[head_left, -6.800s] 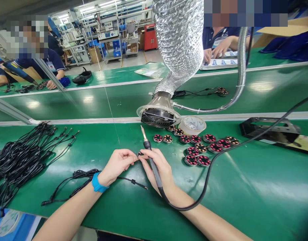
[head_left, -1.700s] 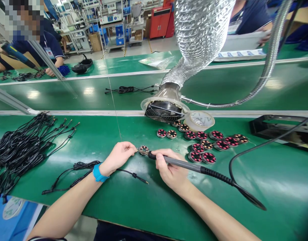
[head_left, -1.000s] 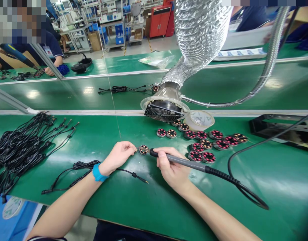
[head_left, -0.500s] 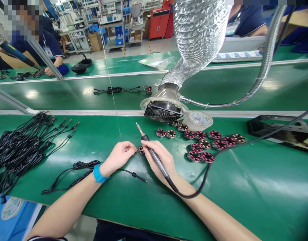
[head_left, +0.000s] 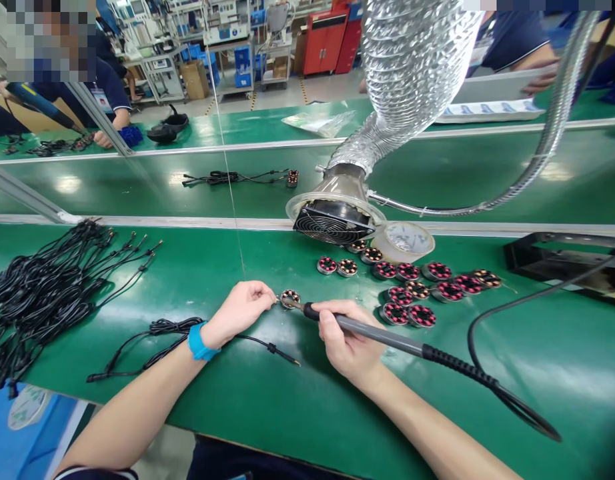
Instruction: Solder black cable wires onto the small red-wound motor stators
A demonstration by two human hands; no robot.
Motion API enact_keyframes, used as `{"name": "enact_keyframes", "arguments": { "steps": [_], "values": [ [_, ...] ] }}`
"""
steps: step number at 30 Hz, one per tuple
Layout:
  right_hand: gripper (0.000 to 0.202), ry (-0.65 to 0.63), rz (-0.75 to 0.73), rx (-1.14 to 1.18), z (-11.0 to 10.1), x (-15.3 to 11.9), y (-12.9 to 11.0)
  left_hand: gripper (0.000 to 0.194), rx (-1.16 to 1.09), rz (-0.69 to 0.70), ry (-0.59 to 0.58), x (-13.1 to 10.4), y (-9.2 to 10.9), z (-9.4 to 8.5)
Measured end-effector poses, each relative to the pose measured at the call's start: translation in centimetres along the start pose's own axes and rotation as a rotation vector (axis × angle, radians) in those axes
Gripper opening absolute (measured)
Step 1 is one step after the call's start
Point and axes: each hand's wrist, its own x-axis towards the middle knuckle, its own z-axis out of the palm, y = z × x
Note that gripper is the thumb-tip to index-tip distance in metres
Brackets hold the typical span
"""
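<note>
My right hand [head_left: 350, 337] is closed round the grey handle of a soldering iron [head_left: 377, 332], whose tip points left and reaches a small round coil part [head_left: 290, 299]. At the left edge of that part is my left hand [head_left: 245, 308], its fingertips pinched together on something too small to make out. A thin wire [head_left: 227, 157] comes down from above to near this hand. Under my left wrist with its blue band [head_left: 202, 341] runs a bundled black cable [head_left: 170, 328], its bare end [head_left: 298, 363] lying between my hands.
A pile of black cables [head_left: 42, 300] covers the left side. Several red and copper coil parts [head_left: 408, 271] lie right of centre, beside a tape roll [head_left: 403, 240] and a fan hood [head_left: 332, 220]. A black frame [head_left: 547, 257] stands at the right. People work across the bench.
My right hand has moved right and turned the iron from upright to nearly level, its tip now at the coil part. It no longer touches the part with its fingers. The view has shifted slightly.
</note>
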Motion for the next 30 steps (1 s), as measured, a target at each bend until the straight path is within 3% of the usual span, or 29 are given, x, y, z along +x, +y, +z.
{"name": "enact_keyframes", "arguments": {
  "steps": [13,21,30],
  "values": [
    [0.013,-0.049,-0.022,-0.005,0.05,0.41,-0.44,0.015,0.001,-0.002,0.014,-0.1,0.2,0.09],
    [0.015,0.005,0.047,0.023,-0.08,0.1,-0.17,0.016,-0.006,-0.002,0.012,-0.08,0.13,0.0],
    [0.016,-0.05,0.069,-0.003,0.02,0.07,-0.23,0.014,0.019,0.009,0.018,0.02,0.06,0.05]
  ]
}}
